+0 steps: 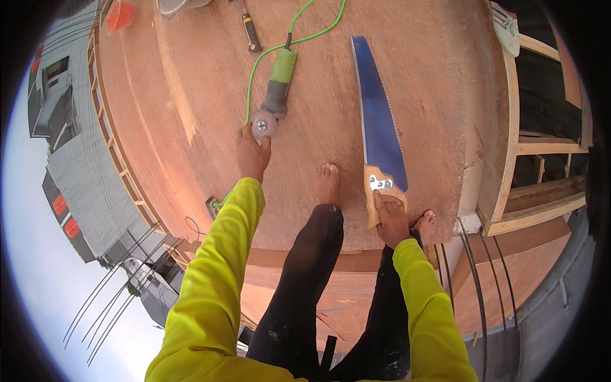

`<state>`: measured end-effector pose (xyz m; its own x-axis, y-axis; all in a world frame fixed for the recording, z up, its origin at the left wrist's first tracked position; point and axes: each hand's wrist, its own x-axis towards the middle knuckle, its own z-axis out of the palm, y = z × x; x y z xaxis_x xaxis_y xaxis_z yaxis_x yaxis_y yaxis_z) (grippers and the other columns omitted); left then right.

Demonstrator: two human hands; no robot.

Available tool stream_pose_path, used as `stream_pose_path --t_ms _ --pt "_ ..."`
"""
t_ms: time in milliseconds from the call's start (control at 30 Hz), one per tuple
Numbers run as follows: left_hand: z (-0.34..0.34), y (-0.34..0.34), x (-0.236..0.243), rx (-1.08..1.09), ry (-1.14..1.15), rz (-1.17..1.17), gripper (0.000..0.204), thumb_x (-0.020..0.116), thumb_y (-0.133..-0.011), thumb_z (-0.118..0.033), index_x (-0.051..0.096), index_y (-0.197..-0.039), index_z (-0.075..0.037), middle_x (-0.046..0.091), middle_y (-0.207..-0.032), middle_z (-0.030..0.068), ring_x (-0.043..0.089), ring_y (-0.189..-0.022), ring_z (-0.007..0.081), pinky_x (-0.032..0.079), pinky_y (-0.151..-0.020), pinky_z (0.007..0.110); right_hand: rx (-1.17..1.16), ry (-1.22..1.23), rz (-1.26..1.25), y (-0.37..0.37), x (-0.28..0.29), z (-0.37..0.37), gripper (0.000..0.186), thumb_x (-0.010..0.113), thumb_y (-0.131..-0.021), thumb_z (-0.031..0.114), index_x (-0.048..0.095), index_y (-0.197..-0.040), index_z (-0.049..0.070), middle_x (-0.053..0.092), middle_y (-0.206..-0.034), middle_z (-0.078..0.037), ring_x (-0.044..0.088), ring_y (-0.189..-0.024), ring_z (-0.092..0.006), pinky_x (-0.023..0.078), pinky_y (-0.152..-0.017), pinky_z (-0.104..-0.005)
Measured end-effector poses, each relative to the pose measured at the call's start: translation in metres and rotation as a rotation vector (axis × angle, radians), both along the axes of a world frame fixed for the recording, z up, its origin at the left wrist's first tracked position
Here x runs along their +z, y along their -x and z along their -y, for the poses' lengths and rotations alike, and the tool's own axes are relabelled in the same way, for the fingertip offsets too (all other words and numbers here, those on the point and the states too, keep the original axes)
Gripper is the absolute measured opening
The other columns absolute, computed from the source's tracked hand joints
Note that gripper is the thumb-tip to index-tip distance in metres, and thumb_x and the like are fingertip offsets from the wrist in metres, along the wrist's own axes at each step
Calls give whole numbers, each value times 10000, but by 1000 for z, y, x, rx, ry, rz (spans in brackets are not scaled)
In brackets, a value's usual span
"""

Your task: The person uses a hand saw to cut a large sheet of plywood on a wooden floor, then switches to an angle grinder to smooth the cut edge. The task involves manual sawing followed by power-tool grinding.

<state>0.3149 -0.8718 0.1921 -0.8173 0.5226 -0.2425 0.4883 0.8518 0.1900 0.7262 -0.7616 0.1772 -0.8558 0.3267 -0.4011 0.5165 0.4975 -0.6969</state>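
Observation:
My left hand is closed on the round disc of a green and dark grey angle grinder, which lies on a plywood surface with its green cord running off toward the top. My right hand grips the wooden handle of a handsaw with a long blue blade, lying flat to the right of the grinder and pointing away from me. My bare feet are on the plywood between and beside the two tools.
A tool with a yellow and black handle and an orange container lie farther up. Wooden framing borders the right edge. Steel rebar sticks up near the plywood's lower right edge, and more rods and buildings show beyond the left edge.

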Motion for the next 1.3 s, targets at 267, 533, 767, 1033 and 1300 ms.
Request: stream_pose_path --t_ms 267,533,767,1033,1300 --pt "-108 52 -108 -4 211 87 691 818 -758 -330 535 -1256 57 604 -1294 289 619 -1179 441 516 -993 496 48 69 176 19 -96 30 820 557 -849 -21 279 -1617 57 630 -1153 -228 620 -1032 -395 455 -967 -487" --pt "-78 63 -96 -36 39 284 577 796 -728 -180 544 -1194 51 657 -1135 286 664 -1033 469 539 -907 489 -150 173 194 36 -51 24 638 601 -871 34 448 -1489 -12 639 -1188 -256 642 -1056 -405 514 -925 -481" --pt "-56 -38 85 -628 289 617 607 809 -697 -227 520 -1195 -36 605 -1160 201 626 -1111 412 537 -920 500 -376 149 -244 103 187 -67 654 693 -918 132 433 -1488 -56 619 -1268 -292 611 -1200 -424 497 -1008 -435" --pt "-57 -72 285 -1408 299 641 678 795 -732 -255 512 -1313 -53 618 -1145 128 628 -1098 304 512 -886 448 -281 866 42 153 250 -48 931 774 -892 309 252 -1586 -27 436 -1557 -244 429 -1454 -342 357 -1178 -400" --pt "-79 -42 369 -1519 -128 283 677 754 -751 -198 530 -1372 -48 559 -1343 161 521 -1293 307 404 -1091 526 -489 1060 -154 162 318 -9 1172 869 -791 276 113 -1646 10 394 -1593 -182 404 -1454 -253 329 -1186 -353"
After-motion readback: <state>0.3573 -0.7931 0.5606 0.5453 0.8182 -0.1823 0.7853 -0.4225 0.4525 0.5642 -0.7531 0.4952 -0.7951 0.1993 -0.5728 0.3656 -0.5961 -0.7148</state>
